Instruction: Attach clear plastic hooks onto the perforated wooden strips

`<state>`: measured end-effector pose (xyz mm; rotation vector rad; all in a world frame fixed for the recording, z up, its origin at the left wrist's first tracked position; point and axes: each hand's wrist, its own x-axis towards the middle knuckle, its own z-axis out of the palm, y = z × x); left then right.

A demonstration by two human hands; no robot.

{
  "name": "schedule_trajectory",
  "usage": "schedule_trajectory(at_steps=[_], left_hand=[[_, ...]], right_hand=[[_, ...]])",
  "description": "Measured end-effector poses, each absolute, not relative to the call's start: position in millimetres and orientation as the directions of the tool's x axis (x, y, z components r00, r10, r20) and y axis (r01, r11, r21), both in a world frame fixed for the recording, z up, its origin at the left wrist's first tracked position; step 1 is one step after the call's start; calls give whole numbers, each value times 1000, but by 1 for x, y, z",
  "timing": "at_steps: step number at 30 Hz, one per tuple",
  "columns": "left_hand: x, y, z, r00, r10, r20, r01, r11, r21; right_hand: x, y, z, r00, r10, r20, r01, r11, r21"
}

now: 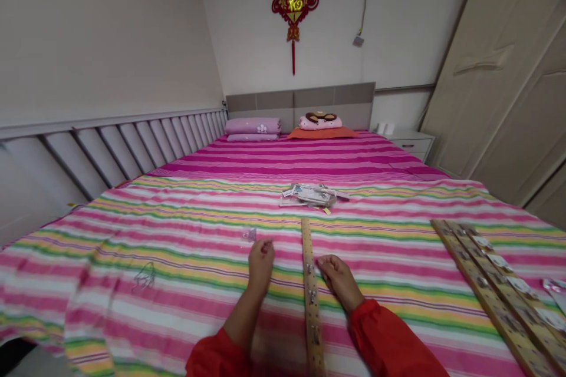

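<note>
A long wooden strip (311, 283) with small metal clips lies on the striped bedsheet (186, 230), running away from me between my hands. My left hand (260, 262) is left of the strip, fingers curled together near a small clear packet (249, 234); what it pinches is too small to name. My right hand (338, 280) rests on the sheet with its fingertips against the strip's right edge, fingers bent. Both arms wear red sleeves.
A heap of small plastic packets (312, 194) lies beyond the strip. More wooden strips (499, 294) carrying packets lie at the right. Pillows (253, 128) and folded bedding (321, 123) sit at the headboard. A nightstand (411, 142) and wardrobe (508, 82) stand at the right.
</note>
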<state>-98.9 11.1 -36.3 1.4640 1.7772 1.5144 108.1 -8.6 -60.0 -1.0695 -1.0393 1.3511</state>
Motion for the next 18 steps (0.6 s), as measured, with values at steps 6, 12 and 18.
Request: schedule_trajectory(at_steps=[6, 12, 18], left_hand=[[-145, 39, -21, -597, 743, 303, 546, 99, 832], [-149, 49, -15, -662, 724, 190, 521, 263, 812], [-156, 57, -17, -699, 708, 99, 395, 266, 879]], right_hand=[[109, -11, -56, -30, 998, -60, -242, -66, -968], [110, -11, -54, -28, 997, -66, -256, -71, -964], [110, -11, -53, -24, 997, -73, -254, -77, -964]])
